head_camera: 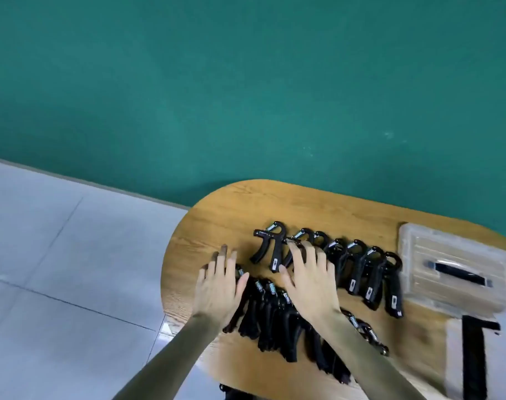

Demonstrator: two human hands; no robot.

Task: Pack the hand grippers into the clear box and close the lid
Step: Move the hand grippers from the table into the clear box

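Observation:
Several black hand grippers lie in two rows on a wooden table [217, 220]. The far row [358, 269] runs from a lone gripper [267, 245] at the left toward the clear lid. The near row [275, 321] is packed tight under my arms. My left hand [220, 287] hovers with straight fingers over the left end of the near row. My right hand [309, 280] reaches with spread fingers onto the far row's second gripper. A clear lid with a black handle [456, 272] lies at the right. The clear box [477, 359] with a black strap sits blurred at the lower right.
The table's rounded left end borders a grey tiled floor [58, 269]. A green wall [246, 82] rises behind the table. Bare wood shows along the table's far edge and left end.

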